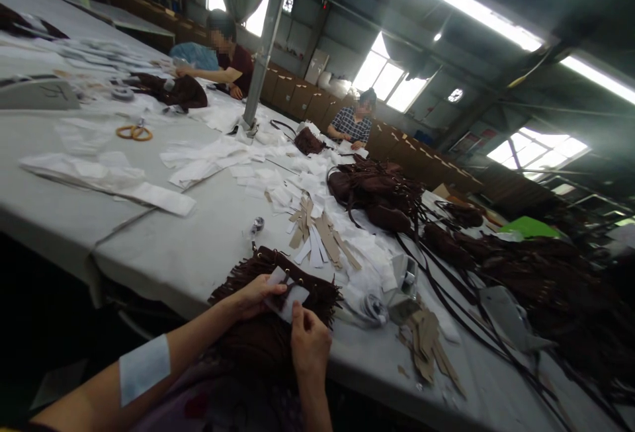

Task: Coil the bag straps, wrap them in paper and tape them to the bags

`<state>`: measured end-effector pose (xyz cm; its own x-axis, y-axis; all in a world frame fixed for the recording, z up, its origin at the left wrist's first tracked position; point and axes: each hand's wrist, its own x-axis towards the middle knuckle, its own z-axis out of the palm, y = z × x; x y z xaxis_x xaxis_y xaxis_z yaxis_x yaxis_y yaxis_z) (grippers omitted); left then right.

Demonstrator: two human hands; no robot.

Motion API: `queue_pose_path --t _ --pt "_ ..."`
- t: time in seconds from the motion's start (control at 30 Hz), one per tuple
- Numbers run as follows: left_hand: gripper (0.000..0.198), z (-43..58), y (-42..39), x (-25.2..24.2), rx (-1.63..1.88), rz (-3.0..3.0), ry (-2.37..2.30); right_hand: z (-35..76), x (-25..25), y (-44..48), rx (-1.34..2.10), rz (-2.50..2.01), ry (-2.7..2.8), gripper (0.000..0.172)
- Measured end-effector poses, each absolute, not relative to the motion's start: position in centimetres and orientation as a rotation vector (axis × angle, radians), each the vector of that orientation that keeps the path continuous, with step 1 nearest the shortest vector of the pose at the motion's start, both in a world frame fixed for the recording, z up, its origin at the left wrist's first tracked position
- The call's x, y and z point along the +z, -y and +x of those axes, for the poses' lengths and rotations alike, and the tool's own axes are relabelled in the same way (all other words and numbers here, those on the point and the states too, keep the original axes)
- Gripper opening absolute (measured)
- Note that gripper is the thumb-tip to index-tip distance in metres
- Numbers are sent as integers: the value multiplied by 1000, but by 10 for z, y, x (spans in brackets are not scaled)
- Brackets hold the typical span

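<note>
A dark brown fringed bag point(278, 261) with metal eyelets lies at the table's near edge, partly hidden under my hands. My left hand point(258, 296) is closed on a small white paper piece point(276, 277) over the bag. Pinched between the thumb and fingers of my right hand point(310, 339) is another white paper piece point(296, 300), close beside the first. A white rectangular sheet point(145, 369) lies on my left forearm. Behind the bag, a shiny metal clip point(256, 225) rests on the table.
Beige strips point(327, 240) and white scraps cover the middle of the white table point(213, 247). A tape dispenser point(404, 286) stands to the right, before piled brown bags point(536, 293). Two people point(354, 121) work across the table near a metal post point(265, 48).
</note>
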<state>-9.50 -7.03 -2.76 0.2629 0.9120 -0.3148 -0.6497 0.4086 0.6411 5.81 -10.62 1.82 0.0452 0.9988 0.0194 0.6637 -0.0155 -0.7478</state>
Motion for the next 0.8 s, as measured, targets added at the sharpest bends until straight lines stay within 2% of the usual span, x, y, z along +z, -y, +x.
queue_pose_path --t 0.13,0.23,0.33,0.43,0.57,0.7,0.8 --pt "41 -95 73 -26 1127 475 -749 43 -5 99 920 -1743 1508 32" --pt "41 -91 75 -25 1139 530 -788 47 -18 94 958 -1679 1366 33" --pt "37 -86 74 -28 1158 606 -845 47 -19 98 813 -1627 1420 33" --pt "26 -82 72 -31 1195 693 -927 39 -15 102 454 -1598 1729 30" --pt "16 -82 72 -31 1230 776 -1005 29 -16 100 60 -1518 2088 37" --pt "22 -82 74 -29 1245 779 -1040 28 -18 100 2 -1460 2211 34" --pt "25 -81 73 -31 1279 754 -1050 31 -14 102 232 -1379 2177 30"
